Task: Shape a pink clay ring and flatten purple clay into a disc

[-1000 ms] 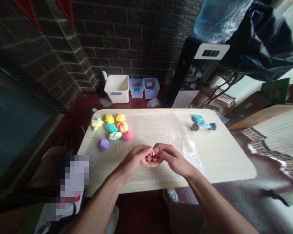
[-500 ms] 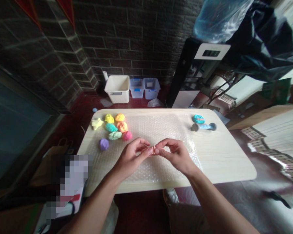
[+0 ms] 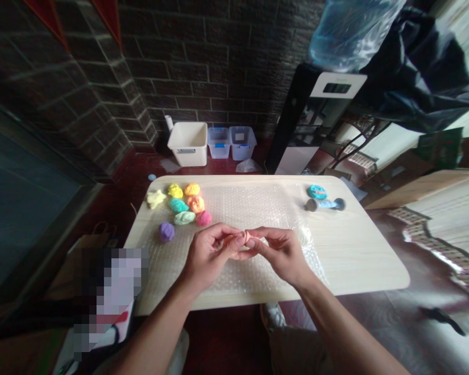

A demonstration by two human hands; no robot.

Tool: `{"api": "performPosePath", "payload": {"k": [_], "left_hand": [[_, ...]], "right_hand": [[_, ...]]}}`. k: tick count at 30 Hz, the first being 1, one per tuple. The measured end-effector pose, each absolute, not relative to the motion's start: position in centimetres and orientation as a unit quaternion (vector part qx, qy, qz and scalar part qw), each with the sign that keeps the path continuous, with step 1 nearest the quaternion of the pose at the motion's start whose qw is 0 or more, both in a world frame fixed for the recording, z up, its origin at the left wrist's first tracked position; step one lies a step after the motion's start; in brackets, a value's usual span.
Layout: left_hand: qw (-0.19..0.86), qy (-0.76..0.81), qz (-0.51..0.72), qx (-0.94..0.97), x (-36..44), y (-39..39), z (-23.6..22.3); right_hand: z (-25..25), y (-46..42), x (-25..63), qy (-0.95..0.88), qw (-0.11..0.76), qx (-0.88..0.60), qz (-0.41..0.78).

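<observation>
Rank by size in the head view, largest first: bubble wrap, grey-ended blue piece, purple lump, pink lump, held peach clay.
Bubble wrap
Grey-ended blue piece
Purple lump, pink lump: too alike to rank
Held peach clay: smallest showing, partly hidden

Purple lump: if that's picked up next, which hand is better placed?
Left, most likely: the left hand is nearer the purple lump; the right hand sits beyond the peach piece. Both hands hold that piece, so the left would need freeing first.
</observation>
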State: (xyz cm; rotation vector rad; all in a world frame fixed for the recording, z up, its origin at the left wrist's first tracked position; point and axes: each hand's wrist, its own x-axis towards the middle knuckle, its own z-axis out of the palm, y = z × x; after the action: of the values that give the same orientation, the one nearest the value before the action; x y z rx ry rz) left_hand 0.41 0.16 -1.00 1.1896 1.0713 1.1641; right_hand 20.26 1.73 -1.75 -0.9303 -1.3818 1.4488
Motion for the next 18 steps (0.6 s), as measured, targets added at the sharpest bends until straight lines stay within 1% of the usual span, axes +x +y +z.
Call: {"api": "performPosePath", "payload": {"k": [4, 7, 12, 15, 18], "left_hand": [[0.548, 0.457, 0.483, 0.508, 0.34, 0.31, -0.89], [0.520, 0.460, 0.486, 0.530, 0.14, 0.34, -0.87], [0.473, 0.481, 0.470, 0.569, 0.14, 0.32, -0.86], [0.491, 0.481, 0.472, 0.551, 0.44, 0.29, -0.96], [0.538, 0.469, 0.476, 0.514, 0.63, 0.21, -1.19]], "right_hand": [[-1.49, 1.94, 20.25, -0.561, 0.438, -0.384, 0.588], [-1.34, 2.14, 20.24, -0.558, 0.424, -0.391, 0.597], [-1.83, 2.14, 20.29, -0.550, 0.445, -0.397, 0.584], [-2.12, 2.02, 20.44, -0.587, 0.441, -0.402, 0.547], [-2.01, 1.97, 20.52, -0.624, 0.437, -0.409, 0.503]]}}
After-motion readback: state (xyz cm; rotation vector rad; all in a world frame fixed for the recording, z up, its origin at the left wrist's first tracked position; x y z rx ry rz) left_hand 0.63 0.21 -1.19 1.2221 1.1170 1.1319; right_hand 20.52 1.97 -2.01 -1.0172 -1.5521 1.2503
